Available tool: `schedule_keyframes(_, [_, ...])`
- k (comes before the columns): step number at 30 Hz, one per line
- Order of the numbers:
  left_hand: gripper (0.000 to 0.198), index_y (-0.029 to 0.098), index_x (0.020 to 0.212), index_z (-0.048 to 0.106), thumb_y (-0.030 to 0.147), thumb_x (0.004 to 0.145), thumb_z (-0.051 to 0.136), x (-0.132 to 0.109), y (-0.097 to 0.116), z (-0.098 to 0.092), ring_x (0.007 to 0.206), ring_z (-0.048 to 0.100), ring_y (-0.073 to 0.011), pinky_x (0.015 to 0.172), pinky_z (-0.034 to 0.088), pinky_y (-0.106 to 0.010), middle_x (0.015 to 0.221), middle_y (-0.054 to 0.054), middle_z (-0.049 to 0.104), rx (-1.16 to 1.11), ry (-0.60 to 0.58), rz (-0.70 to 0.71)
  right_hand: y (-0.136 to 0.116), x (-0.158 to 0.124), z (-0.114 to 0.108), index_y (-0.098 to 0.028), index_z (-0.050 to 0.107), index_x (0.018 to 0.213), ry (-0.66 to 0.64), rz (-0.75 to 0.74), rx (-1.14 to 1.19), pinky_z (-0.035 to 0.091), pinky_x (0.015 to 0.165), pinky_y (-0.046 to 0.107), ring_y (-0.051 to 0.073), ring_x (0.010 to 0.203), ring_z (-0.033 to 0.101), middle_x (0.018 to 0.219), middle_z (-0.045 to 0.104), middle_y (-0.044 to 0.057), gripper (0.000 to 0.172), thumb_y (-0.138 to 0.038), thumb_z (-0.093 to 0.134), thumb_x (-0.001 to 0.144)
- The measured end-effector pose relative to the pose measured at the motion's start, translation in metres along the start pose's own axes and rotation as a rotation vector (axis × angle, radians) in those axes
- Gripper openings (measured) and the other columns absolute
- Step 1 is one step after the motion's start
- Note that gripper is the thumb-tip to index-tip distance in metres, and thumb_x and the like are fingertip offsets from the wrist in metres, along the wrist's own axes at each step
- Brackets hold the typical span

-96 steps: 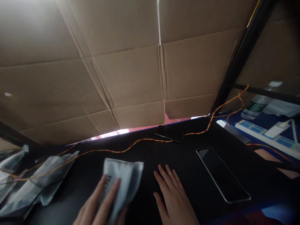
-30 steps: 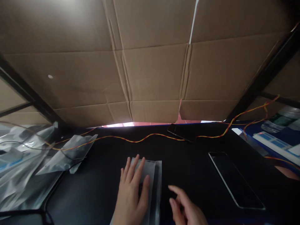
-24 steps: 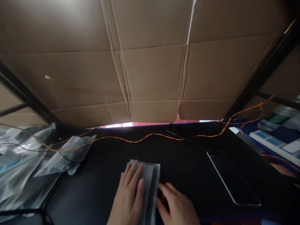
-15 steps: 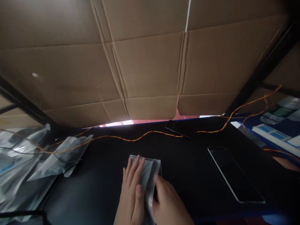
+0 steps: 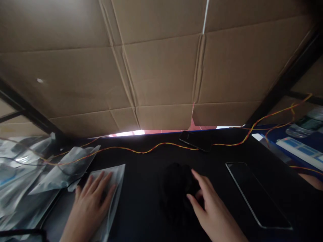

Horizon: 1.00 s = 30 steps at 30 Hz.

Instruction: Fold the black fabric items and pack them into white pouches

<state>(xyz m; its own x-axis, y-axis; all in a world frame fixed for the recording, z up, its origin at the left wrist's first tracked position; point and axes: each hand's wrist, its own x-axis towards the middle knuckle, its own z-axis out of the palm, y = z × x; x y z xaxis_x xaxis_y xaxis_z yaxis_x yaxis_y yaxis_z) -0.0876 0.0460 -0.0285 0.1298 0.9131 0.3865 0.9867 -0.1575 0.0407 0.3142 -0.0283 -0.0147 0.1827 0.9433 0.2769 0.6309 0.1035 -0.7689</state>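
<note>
My left hand (image 5: 87, 205) lies flat, fingers spread, on a clear plastic bag (image 5: 114, 178) at the lower left of the black table (image 5: 141, 188). My right hand (image 5: 212, 211) rests on a dark, rounded black object (image 5: 174, 185) in the middle of the table, with fingers curled at its right side. The black object is hard to make out against the dark surface.
Several clear plastic bags (image 5: 30, 174) are heaped at the left. A red-yellow twisted wire (image 5: 151, 149) runs across the back, past a small black phone (image 5: 195, 140). A larger phone (image 5: 257, 193) lies at the right. Cardboard (image 5: 161, 67) walls the back. A water bottle (image 5: 305, 122) stands far right.
My left hand has slid the plastic bag from the table's middle to the left. A black object now lies apart from the bag in the middle, with my right hand on it.
</note>
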Motion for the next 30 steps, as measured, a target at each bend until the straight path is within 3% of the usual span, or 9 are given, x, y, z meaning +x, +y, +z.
schedule_keyframes(3, [0.043,0.029,0.137,0.07,0.047,0.113,0.04,0.003,-0.011,-0.016,0.146,0.061,-0.0449,0.122,0.035,-0.08,0.145,-0.005,0.075,-0.015,0.123,0.059,-0.01,0.002,-0.02,-0.032,0.056,0.155,0.186,-0.121,-0.092,0.068,0.084,0.033,0.021,0.105,0.08,0.136,0.073,0.01,0.045,-0.032,0.05,0.11])
schedule_keyframes(5, [0.035,0.035,0.137,0.068,0.044,0.111,0.047,0.001,0.006,-0.026,0.133,0.071,-0.0369,0.126,0.038,-0.072,0.14,0.001,0.076,-0.122,0.231,0.132,-0.025,0.0,-0.016,-0.033,0.061,0.147,0.243,-0.212,-0.15,0.067,0.087,0.034,0.023,0.108,0.078,0.127,0.075,0.009,0.038,-0.03,0.051,0.111])
schedule_keyframes(7, [0.031,0.04,0.135,0.069,0.037,0.107,0.054,-0.004,0.038,-0.034,0.115,0.078,-0.0285,0.119,0.054,-0.056,0.131,0.004,0.077,-0.273,0.271,0.216,-0.041,-0.001,0.003,-0.03,0.066,0.139,0.171,-0.316,-0.195,0.067,0.083,0.038,0.027,0.101,0.078,0.119,0.077,0.009,0.034,-0.034,0.06,0.106])
schedule_keyframes(9, [0.032,0.038,0.131,0.072,0.028,0.105,0.056,-0.009,0.077,-0.037,0.103,0.08,-0.0236,0.088,0.068,-0.034,0.121,0.001,0.079,-0.394,0.189,0.331,-0.052,-0.001,0.027,-0.023,0.068,0.136,0.086,-0.297,-0.265,0.067,0.077,0.045,0.032,0.095,0.078,0.118,0.078,0.012,0.041,-0.036,0.071,0.098])
schedule_keyframes(14, [0.041,0.031,0.143,0.065,0.021,0.104,0.06,-0.022,0.14,-0.024,0.105,0.08,-0.0224,0.089,0.068,-0.031,0.121,-0.005,0.08,-0.523,0.098,0.35,-0.062,0.016,0.046,-0.025,0.075,0.107,-0.091,-0.109,-0.112,0.063,0.079,0.04,0.027,0.088,0.078,0.098,0.078,0.005,0.021,-0.018,0.057,0.101])
schedule_keyframes(19, [0.075,0.031,0.172,0.037,0.031,0.103,0.067,-0.034,0.138,-0.01,0.135,0.071,-0.033,0.105,0.065,-0.044,0.157,-0.014,0.065,-0.432,0.033,0.38,-0.041,0.022,0.001,-0.026,0.077,0.106,-0.053,0.186,0.332,0.062,0.072,0.026,0.022,0.085,0.078,0.095,0.08,0.005,0.03,-0.053,0.063,0.104])
schedule_keyframes(25, [0.032,0.036,0.124,0.08,0.022,0.097,0.068,-0.031,0.119,-0.005,0.126,0.075,-0.0306,0.094,0.067,-0.041,0.146,-0.005,0.074,-0.289,0.004,0.529,0.022,-0.003,-0.042,-0.026,0.074,0.121,0.506,0.169,-0.137,0.06,0.071,0.036,0.026,0.087,0.073,0.108,0.074,0.01,0.039,-0.058,0.064,0.099])
schedule_keyframes(27, [0.028,0.034,0.118,0.081,0.022,0.098,0.066,-0.027,0.118,-0.009,0.126,0.074,-0.0294,0.095,0.067,-0.041,0.144,-0.004,0.075,-0.298,0.007,0.496,0.023,-0.011,-0.043,-0.029,0.072,0.124,0.471,-0.003,-0.245,0.061,0.077,0.039,0.028,0.097,0.074,0.116,0.074,0.011,0.032,-0.051,0.064,0.102])
schedule_keyframes(30, [0.028,0.033,0.125,0.079,0.027,0.101,0.065,-0.019,0.124,-0.016,0.126,0.073,-0.0296,0.094,0.067,-0.042,0.142,-0.005,0.076,-0.324,0.051,0.488,0.011,-0.014,-0.03,-0.034,0.068,0.139,0.179,-0.278,-0.378,0.063,0.089,0.045,0.033,0.117,0.074,0.136,0.073,0.009,0.042,-0.047,0.071,0.099])
